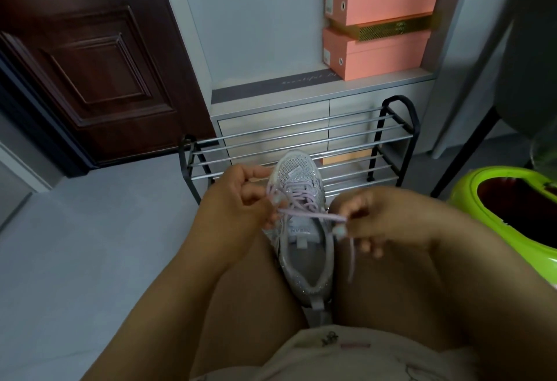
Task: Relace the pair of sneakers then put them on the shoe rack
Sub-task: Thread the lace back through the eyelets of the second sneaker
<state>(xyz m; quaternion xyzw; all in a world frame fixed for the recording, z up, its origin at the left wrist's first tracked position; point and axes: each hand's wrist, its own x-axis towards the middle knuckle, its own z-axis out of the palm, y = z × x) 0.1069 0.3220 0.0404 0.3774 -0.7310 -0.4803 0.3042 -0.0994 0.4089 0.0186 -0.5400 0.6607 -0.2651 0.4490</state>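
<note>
The left hand (238, 200) and right hand (373, 218) are each pinching the lilac lace (310, 215) across the sneaker (301, 230) wedged between the knees, lacing nearing the top eyelets (second shoe unseen), the shoe rack (301, 145) standing bare just beyond

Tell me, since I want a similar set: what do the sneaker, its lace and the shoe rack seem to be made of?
Sneaker: grey mesh, probably synthetic, with a glittery, sequin-like finish that sparkles along the collar. Lace: pale lilac woven cord, matte, likely textile. Shoe rack: shiny silver rails, apparently metal, on glossy black end frames, plastic or painted metal; cannot tell which.
</note>
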